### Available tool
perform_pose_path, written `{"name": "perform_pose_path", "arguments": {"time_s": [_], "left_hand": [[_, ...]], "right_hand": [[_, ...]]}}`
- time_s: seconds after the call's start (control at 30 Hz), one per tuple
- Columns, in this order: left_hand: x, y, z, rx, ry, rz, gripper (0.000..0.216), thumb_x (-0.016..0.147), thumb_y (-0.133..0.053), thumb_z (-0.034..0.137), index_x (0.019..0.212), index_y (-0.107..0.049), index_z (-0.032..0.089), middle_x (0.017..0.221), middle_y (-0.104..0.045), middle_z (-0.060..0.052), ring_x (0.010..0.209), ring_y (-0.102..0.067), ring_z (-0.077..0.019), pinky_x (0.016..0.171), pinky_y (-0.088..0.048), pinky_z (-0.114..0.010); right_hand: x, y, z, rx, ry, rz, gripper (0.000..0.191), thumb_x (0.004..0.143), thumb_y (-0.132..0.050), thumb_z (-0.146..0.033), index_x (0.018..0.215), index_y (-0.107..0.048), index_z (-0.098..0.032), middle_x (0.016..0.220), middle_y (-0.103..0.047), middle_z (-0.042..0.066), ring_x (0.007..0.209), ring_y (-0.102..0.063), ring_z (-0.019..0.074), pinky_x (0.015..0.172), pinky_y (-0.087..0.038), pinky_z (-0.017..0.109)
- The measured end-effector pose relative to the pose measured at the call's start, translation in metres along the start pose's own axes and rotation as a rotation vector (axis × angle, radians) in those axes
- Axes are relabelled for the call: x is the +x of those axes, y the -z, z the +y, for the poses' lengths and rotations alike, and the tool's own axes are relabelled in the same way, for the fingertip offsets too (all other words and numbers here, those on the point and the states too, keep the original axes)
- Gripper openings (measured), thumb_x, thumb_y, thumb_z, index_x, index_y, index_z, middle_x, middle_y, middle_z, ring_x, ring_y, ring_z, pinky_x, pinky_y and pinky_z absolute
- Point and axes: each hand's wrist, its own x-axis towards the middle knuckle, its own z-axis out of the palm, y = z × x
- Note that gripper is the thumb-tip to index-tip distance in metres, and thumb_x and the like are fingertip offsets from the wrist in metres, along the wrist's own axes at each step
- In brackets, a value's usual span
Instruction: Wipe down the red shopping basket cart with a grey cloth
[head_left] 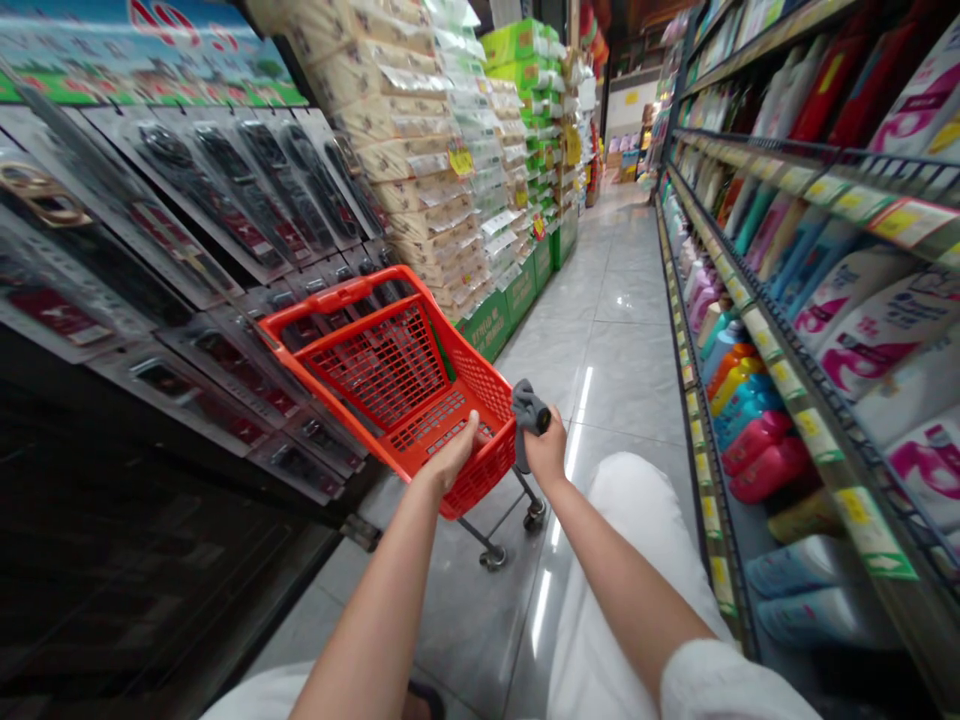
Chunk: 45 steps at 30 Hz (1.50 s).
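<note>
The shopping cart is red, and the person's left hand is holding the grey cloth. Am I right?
Not quite: the head view shows the grey cloth in the person's right hand, not the left. The left hand is at the near edge of the shopping cart, which is indeed red.

Packaged belts [238, 178] hang beside stacked packs [394, 105], opposite shelving [787, 383] of coloured bottles [763, 432], 2 pale blue ones [799, 568] lowest.
</note>
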Motion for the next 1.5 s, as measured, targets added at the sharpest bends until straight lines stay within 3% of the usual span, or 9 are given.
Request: {"name": "perform_pose_path", "arguments": {"time_s": [0.2,0.37,0.57,0.63,0.77,0.87,1.03,1.3,1.5], "left_hand": [[0.004,0.010,-0.005,-0.157,-0.071,-0.034,0.089,0.075,-0.026,0.089,0.078,-0.071,0.012,0.071,-0.072,-0.009,0.071,-0.065,-0.0209,0.072,-0.049,-0.031],[0.006,0.016,-0.006,-0.331,-0.002,-0.343,0.098,0.074,-0.016,0.090,0.080,-0.071,0.010,0.073,-0.072,-0.014,0.071,-0.066,-0.0230,0.069,-0.047,-0.031],[0.019,0.019,-0.014,-0.373,-0.058,-0.013,0.079,0.078,-0.029,0.086,0.050,-0.057,0.017,0.048,-0.058,-0.003,0.051,-0.053,-0.0143,0.060,-0.043,-0.026],[0.020,0.020,-0.015,-0.362,-0.043,-0.045,0.083,0.075,-0.027,0.088,0.056,-0.063,0.015,0.051,-0.061,-0.005,0.054,-0.055,-0.0156,0.061,-0.044,-0.026],[0.018,0.019,-0.009,-0.326,-0.024,-0.280,0.102,0.070,-0.015,0.093,0.082,-0.074,0.010,0.065,-0.070,-0.013,0.068,-0.065,-0.0234,0.062,-0.046,-0.029],[0.017,0.015,-0.003,-0.308,-0.006,-0.334,0.110,0.068,-0.010,0.094,0.090,-0.074,0.007,0.071,-0.073,-0.016,0.073,-0.068,-0.0260,0.061,-0.046,-0.029],[0.019,0.007,0.001,-0.337,-0.056,-0.315,0.108,0.070,-0.013,0.093,0.093,-0.075,0.007,0.073,-0.074,-0.016,0.075,-0.069,-0.0260,0.068,-0.050,-0.030],[0.022,0.002,0.000,-0.343,-0.015,-0.231,0.100,0.077,-0.016,0.087,0.096,-0.076,0.010,0.073,-0.075,-0.015,0.075,-0.070,-0.0261,0.075,-0.053,-0.034],[0.020,0.003,0.000,-0.344,0.003,-0.194,0.077,0.087,-0.030,0.075,0.093,-0.077,0.014,0.071,-0.074,-0.011,0.069,-0.069,-0.0225,0.069,-0.052,-0.031]], "right_hand": [[-0.025,-0.001,-0.005,-0.038,0.166,-0.282,0.029,0.078,-0.062,-0.023,0.105,-0.071,-0.026,0.096,-0.067,0.002,0.091,-0.064,0.0198,0.083,-0.048,0.028],[-0.016,-0.007,-0.011,-0.060,-0.011,-0.015,0.019,0.080,-0.061,-0.028,0.094,-0.070,-0.019,0.088,-0.067,0.003,0.083,-0.063,0.0207,0.077,-0.048,0.031],[-0.065,-0.025,-0.007,0.014,0.202,-0.252,0.035,0.081,-0.057,-0.019,0.113,-0.069,-0.024,0.098,-0.065,0.005,0.095,-0.063,0.0197,0.087,-0.048,0.030],[-0.067,-0.023,0.000,0.071,0.200,-0.307,0.036,0.078,-0.057,-0.018,0.111,-0.071,-0.025,0.099,-0.067,0.004,0.096,-0.064,0.0191,0.088,-0.048,0.029],[-0.029,-0.011,0.016,0.206,-0.087,0.043,0.028,0.073,-0.061,-0.025,0.098,-0.072,-0.018,0.093,-0.071,0.004,0.088,-0.064,0.0192,0.084,-0.050,0.032],[0.010,-0.004,0.020,0.344,-0.324,0.270,0.035,0.067,-0.069,-0.033,0.095,-0.070,-0.013,0.089,-0.073,0.005,0.082,-0.065,0.0200,0.078,-0.051,0.032],[0.024,-0.017,0.007,0.456,-0.494,0.200,0.035,0.060,-0.074,-0.034,0.087,-0.070,-0.011,0.076,-0.073,0.005,0.072,-0.067,0.0209,0.064,-0.053,0.031],[-0.060,-0.042,0.004,0.419,-0.477,0.231,0.039,0.059,-0.077,-0.037,0.088,-0.071,-0.013,0.087,-0.075,0.009,0.081,-0.069,0.0234,0.073,-0.055,0.033],[0.009,-0.024,0.000,0.532,-0.532,0.312,0.043,0.055,-0.076,-0.033,0.092,-0.070,-0.012,0.086,-0.075,0.007,0.077,-0.068,0.0223,0.070,-0.055,0.032]]}}
